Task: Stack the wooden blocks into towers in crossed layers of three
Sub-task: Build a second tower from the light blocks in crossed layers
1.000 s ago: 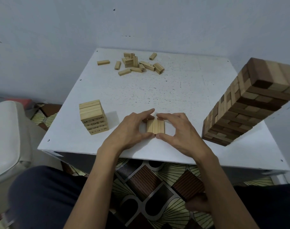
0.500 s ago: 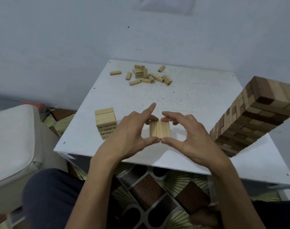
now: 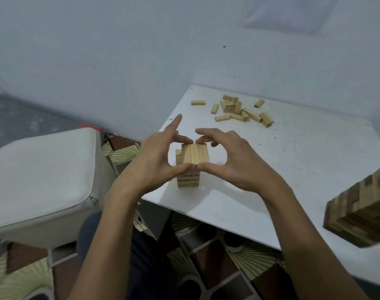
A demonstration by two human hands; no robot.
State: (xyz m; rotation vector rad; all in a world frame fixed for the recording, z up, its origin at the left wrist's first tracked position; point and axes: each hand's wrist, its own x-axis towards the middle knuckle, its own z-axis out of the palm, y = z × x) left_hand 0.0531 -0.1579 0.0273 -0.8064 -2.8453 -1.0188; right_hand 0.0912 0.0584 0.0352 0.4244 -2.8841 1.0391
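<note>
A layer of three pale wooden blocks (image 3: 194, 154) is held side by side between both hands, just above the small pale tower (image 3: 188, 180) near the table's left front edge. My left hand (image 3: 156, 161) pinches the layer's left end between thumb and fingers, its index finger sticking up. My right hand (image 3: 230, 161) pinches the right end the same way. The tower's top is mostly hidden behind the held layer. Several loose pale blocks (image 3: 239, 110) lie in a heap at the far side of the white table (image 3: 293, 169).
A tall tower of mixed dark and pale blocks (image 3: 362, 213) stands at the table's right front edge. A white cushioned seat (image 3: 39, 176) sits left of the table. Patterned floor tiles show below, and a grey wall stands behind.
Both hands lifted the three-block layer off the table and carried it left, over the small tower. The view swung left as well.
</note>
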